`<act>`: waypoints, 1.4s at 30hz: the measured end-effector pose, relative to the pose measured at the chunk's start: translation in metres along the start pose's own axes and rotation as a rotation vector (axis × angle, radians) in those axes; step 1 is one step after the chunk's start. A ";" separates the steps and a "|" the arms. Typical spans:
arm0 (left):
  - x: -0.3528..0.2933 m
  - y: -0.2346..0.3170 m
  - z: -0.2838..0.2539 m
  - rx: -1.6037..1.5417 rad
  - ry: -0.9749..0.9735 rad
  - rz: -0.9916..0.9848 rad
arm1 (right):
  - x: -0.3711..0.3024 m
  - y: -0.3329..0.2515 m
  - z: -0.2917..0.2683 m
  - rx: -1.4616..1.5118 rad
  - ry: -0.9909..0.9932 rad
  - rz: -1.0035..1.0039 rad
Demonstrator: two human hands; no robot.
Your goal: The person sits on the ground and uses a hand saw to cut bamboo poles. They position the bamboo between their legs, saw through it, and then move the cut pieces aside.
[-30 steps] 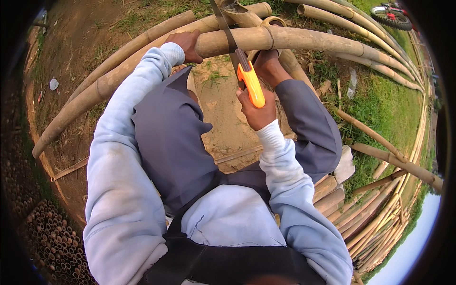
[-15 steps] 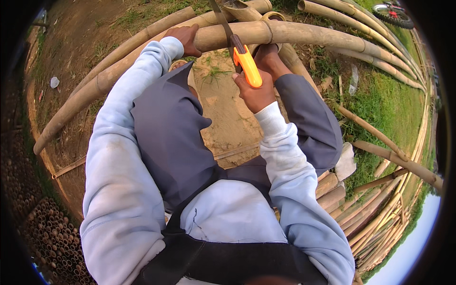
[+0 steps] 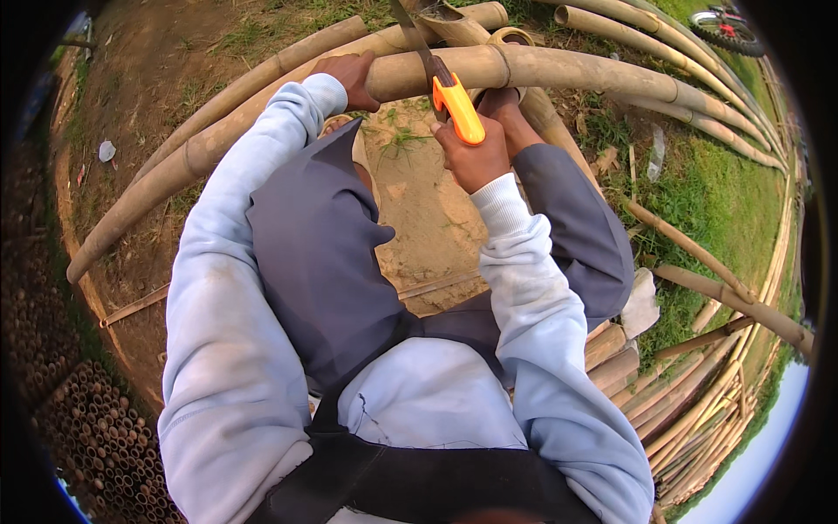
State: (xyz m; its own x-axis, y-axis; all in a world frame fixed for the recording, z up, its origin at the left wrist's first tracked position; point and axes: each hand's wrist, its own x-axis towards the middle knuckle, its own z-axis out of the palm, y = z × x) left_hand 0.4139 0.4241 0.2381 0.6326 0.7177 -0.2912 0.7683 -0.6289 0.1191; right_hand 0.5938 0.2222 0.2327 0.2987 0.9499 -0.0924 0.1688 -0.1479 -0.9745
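Observation:
A long, thick bamboo pole (image 3: 576,70) lies across in front of me, bent into an arc by the lens. My left hand (image 3: 351,77) is wrapped over it from above, left of the cut spot. In my right hand (image 3: 478,155) is a handsaw (image 3: 459,106) with an orange and dark handle, gripped from behind. Its narrow blade crosses the pole and points away from me; how deep the teeth sit cannot be made out. One bare foot of mine (image 3: 499,103) rests by the pole, just beyond the saw handle.
More bamboo poles (image 3: 672,57) lie at the far right, near a wheel (image 3: 729,33). Cut bamboo tubes (image 3: 105,437) are stacked at the lower left. Long bamboo lengths (image 3: 690,410) are piled at the lower right. Sandy soil (image 3: 428,210) shows between my legs.
The saw and my right hand have moved forward, away from me, along the blade's line. My left hand keeps its place on the pole. The whole view has shifted slightly.

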 end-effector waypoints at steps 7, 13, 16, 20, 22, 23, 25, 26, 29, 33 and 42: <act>0.006 -0.004 0.013 0.001 0.023 0.009 | -0.208 -0.045 -0.058 -0.118 0.015 0.026; 0.008 -0.004 0.010 0.015 0.053 0.004 | -0.019 -0.024 -0.015 -0.033 -0.028 0.023; 0.008 -0.002 0.004 0.020 0.012 0.006 | -0.007 0.004 -0.011 0.016 -0.019 0.014; 0.003 -0.001 0.007 0.047 0.004 -0.011 | -0.143 -0.004 -0.035 0.000 0.017 0.155; 0.006 -0.003 0.011 0.054 0.007 0.006 | -0.204 -0.025 -0.054 -0.073 0.019 0.087; 0.008 -0.004 0.012 0.047 0.008 0.008 | -0.213 -0.030 -0.057 -0.107 0.007 0.118; 0.009 -0.007 0.015 0.041 0.037 0.029 | -0.194 -0.038 -0.055 -0.102 -0.019 0.013; 0.008 -0.008 0.016 0.040 0.037 0.025 | -0.166 -0.034 -0.048 -0.053 -0.010 0.064; 0.009 -0.008 0.014 0.035 0.055 0.029 | -0.056 -0.006 -0.021 -0.005 0.036 -0.013; 0.011 -0.008 0.009 0.021 0.018 0.032 | -0.041 0.018 -0.004 0.075 0.013 -0.086; 0.012 -0.015 0.024 0.070 0.066 0.030 | -0.146 -0.026 -0.035 -0.097 0.043 0.172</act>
State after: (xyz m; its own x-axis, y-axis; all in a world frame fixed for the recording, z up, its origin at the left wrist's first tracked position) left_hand 0.4079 0.4354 0.2101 0.6617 0.7152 -0.2252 0.7420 -0.6678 0.0595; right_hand 0.5787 0.0777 0.2788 0.3702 0.8960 -0.2451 0.2012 -0.3350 -0.9205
